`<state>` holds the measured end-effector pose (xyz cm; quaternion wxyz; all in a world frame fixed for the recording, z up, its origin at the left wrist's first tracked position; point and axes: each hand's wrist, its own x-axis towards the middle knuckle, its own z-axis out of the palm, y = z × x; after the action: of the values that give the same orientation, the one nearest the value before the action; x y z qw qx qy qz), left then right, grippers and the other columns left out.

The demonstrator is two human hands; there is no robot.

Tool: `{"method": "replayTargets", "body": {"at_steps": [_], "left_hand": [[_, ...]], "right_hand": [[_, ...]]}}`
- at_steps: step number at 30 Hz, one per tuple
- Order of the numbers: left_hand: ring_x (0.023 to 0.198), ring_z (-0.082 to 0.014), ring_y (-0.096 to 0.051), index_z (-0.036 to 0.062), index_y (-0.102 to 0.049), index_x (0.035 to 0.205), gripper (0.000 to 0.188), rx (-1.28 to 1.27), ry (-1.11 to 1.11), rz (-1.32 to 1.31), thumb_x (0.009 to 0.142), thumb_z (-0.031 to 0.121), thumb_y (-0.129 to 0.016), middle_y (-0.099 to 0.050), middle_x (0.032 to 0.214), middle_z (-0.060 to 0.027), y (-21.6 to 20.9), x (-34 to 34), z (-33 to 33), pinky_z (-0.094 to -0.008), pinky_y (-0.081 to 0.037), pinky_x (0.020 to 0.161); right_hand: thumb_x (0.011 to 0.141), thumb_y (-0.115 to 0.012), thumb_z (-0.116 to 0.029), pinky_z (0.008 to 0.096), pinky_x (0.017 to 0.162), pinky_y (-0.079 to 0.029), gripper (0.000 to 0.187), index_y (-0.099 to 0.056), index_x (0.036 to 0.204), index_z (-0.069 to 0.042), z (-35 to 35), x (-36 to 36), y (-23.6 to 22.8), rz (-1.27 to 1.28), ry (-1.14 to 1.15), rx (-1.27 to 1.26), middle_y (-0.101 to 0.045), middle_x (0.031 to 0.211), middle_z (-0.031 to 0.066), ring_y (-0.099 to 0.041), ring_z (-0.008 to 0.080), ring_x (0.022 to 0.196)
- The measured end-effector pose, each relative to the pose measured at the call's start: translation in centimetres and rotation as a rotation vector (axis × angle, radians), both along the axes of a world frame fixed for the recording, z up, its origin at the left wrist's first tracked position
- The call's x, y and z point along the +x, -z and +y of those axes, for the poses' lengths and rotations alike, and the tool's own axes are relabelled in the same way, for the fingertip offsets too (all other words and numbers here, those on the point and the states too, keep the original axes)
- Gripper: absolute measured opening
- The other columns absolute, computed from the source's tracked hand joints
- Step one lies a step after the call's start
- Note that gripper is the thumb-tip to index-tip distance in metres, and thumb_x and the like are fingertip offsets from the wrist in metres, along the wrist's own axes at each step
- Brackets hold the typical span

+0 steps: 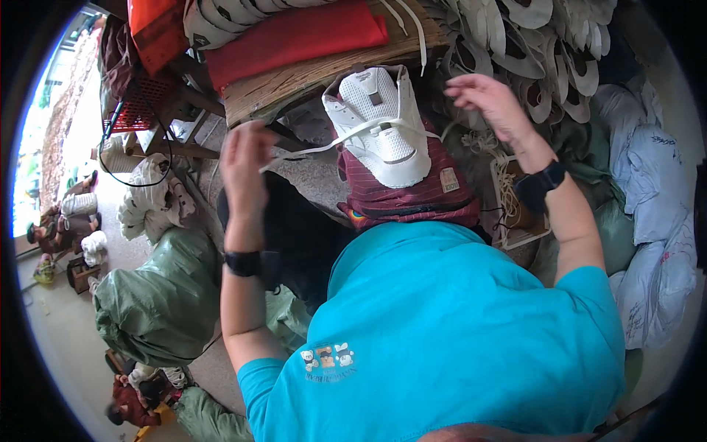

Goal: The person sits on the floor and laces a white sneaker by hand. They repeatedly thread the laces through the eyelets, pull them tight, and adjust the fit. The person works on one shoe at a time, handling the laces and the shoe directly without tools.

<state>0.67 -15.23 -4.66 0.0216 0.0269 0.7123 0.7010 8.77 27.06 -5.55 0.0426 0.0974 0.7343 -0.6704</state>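
A white shoe upper (390, 156) with mesh panels lies over a maroon striped cloth (412, 200) on my lap. A white shoelace (317, 150) crosses its front, one end running out to the left and the other short on the right. My left hand (246, 151) is raised at the left, just above that lace's left end; motion smears its fingers. On the right, my right hand (490, 107) hangs in the air beside the upper, fingers loosely bent and apart, with nothing visible in them.
Ahead stands a wooden bench (294, 88) bearing a red cloth (294, 44) and stacked shoe parts. Grey-white uppers (545, 51) hang in bunches at the far right. A box of laces (515, 221) sits by my right side; a green sack (158, 295) is at my left.
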Motion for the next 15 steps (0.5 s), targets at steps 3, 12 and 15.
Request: {"method": "replayTargets", "body": {"at_steps": [3,12,15], "left_hand": [[0.077,-0.0093,-0.06,0.0011,-0.064,0.109,0.026,0.084,0.221,-0.073,0.103,0.022,-0.051,-0.068,0.101,-0.0068,1.0,1.9,5.8,-0.0235,-0.048,0.07],[0.067,-0.0047,-0.049,-0.0018,-0.065,0.099,0.025,0.112,0.346,-0.185,0.102,0.02,-0.054,-0.06,0.078,0.0011,1.8,4.6,10.0,-0.0205,-0.04,0.06],[0.067,-0.0048,-0.049,-0.0012,-0.066,0.094,0.024,0.075,0.342,-0.195,0.1,0.02,-0.056,-0.059,0.076,0.0019,2.6,4.5,9.6,-0.0208,-0.039,0.06]], "right_hand": [[0.098,-0.053,-0.011,0.0224,0.076,-0.051,0.025,-0.063,0.12,-0.003,-5.4,-1.1,-1.8,0.034,-0.171,-0.072,-0.069,0.101,0.0048,-0.063,0.007,0.08],[0.092,-0.056,-0.004,0.0242,0.062,-0.05,0.007,-0.055,0.099,-0.004,-7.4,-1.9,-0.6,0.122,-0.287,0.176,-0.063,0.079,0.0013,-0.06,0.0069,0.07],[0.087,-0.056,-0.002,0.0319,0.061,-0.051,0.011,-0.054,0.097,-0.004,-8.3,-2.0,-1.5,0.301,-0.312,0.547,-0.064,0.075,0.0069,-0.063,0.0178,0.068]]}}
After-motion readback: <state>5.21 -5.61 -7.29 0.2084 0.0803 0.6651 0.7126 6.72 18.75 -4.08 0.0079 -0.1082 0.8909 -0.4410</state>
